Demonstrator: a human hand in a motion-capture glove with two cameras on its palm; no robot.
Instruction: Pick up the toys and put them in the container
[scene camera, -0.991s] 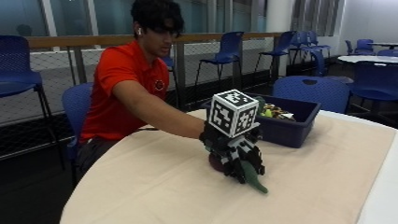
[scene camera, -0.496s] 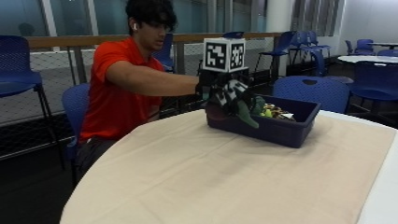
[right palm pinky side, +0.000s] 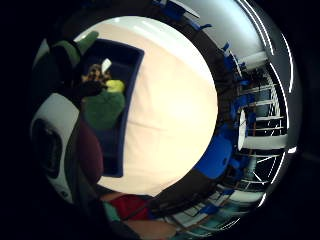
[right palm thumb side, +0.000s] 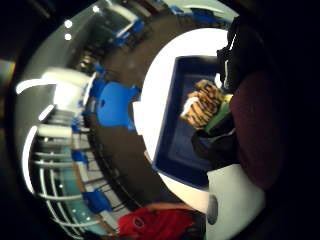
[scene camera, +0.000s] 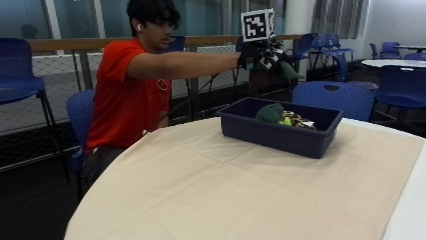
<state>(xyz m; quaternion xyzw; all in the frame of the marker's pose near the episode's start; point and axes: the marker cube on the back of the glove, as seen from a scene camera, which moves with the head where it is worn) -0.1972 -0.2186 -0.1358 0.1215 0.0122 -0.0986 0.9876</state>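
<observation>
toy (scene camera: 283, 67) in the gloved right hand (scene camera: 263, 55), fingers curled round it, hangs high above the blue container (scene camera: 279, 127) on the worktop (scene camera: 219, 195). container lies straight below, so the release likely needs a drop downward.

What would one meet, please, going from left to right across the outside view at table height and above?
Blue chair → person in a red shirt → gloved right hand holding a toy, above the blue container → blue chair.

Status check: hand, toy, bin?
Hand holds green toy, raised above bin. Other toys in bin. Nothing in the way.
</observation>
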